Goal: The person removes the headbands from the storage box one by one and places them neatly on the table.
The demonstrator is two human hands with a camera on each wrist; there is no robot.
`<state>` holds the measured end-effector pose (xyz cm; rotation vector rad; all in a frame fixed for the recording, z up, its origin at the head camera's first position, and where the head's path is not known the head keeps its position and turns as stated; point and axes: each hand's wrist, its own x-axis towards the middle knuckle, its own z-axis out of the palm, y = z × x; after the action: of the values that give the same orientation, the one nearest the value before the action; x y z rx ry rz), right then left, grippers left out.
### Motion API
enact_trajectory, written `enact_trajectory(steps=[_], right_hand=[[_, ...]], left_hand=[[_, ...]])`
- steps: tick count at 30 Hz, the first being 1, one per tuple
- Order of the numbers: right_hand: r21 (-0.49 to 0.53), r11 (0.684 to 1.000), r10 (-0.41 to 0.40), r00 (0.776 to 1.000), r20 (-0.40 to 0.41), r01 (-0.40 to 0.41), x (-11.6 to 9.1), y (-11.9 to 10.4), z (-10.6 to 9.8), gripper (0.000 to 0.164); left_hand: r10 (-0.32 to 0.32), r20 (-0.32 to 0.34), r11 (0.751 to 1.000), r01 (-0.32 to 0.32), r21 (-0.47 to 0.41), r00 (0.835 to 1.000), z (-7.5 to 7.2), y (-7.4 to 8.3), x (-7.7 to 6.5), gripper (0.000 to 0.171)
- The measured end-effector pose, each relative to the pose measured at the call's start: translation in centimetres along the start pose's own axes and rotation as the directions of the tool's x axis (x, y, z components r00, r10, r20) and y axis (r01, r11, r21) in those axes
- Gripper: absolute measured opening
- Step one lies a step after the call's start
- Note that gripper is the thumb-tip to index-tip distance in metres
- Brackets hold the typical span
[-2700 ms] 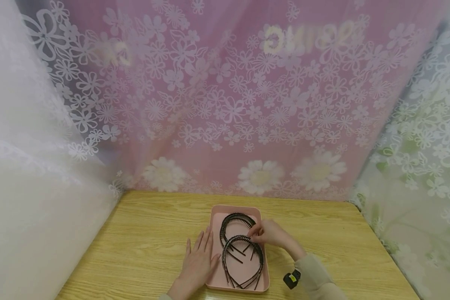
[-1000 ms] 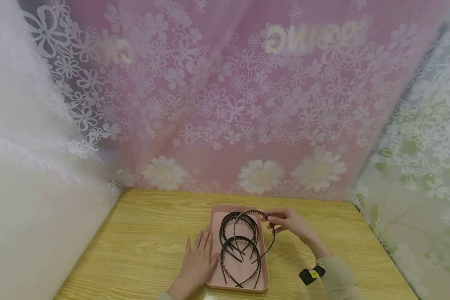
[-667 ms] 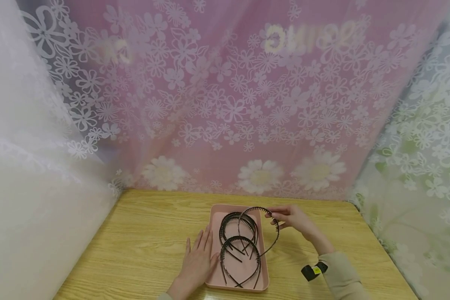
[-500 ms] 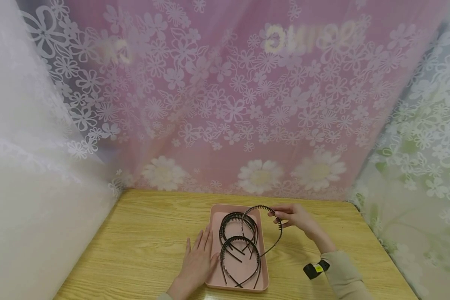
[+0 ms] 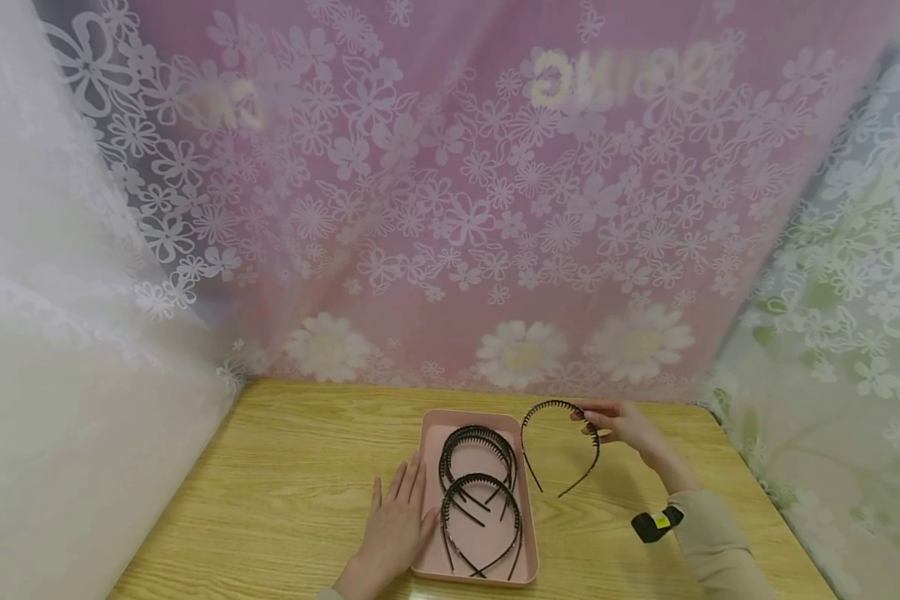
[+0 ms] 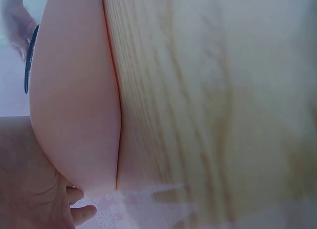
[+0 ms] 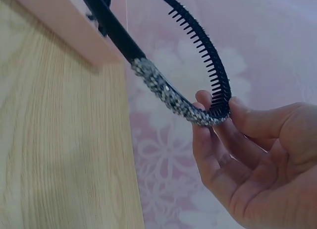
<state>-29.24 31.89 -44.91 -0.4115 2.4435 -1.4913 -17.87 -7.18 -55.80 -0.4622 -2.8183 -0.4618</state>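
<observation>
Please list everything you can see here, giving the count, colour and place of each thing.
Held headband: one, black with silver sparkle, right of the tray
Other headbands: several, overlapping, exact number unclear; black; in the tray
Tray: one, pink, on the table
Table: one, yellowish wood, under the tray
Back curtain: one, pink with white flowers, behind the table
Left curtain: one, whitish, at the left
Right curtain: one, white and green, at the right
Wrist device: one, black with a yellow patch, at the right wrist
Left hand: one, bare, against the tray's left side
Right hand: one, bare, pinching the held headband
Right sleeve: one, beige, lower right
</observation>
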Motion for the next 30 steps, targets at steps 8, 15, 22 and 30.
enact_trajectory(steps=[8,15,22,30], right_hand=[[-0.052,0.997,0.047,0.997,-0.061,-0.050,0.9,1.4,-1.7,0.041],[-0.062,0.995,0.068,0.994,-0.081,-0.073,1.7,2.3,-2.0,0.043],[-0.091,0.993,0.060,0.994,-0.096,-0.069,3.1,3.1,-1.7,0.040],[-0.090,0.993,0.071,0.993,-0.091,-0.080,4.8,4.3,-1.0,0.037]], left_hand=[[0.026,-0.060,1.000,-0.026,0.003,0.998,1.3,-0.7,-0.1,0.069],[-0.006,0.020,1.000,0.006,-0.006,1.000,0.3,-0.2,0.0,0.068],[-0.004,0.017,1.000,0.004,0.012,1.000,0.2,-0.2,0.0,0.069],[0.012,-0.011,1.000,-0.012,0.011,1.000,0.2,-0.2,-0.1,0.068]])
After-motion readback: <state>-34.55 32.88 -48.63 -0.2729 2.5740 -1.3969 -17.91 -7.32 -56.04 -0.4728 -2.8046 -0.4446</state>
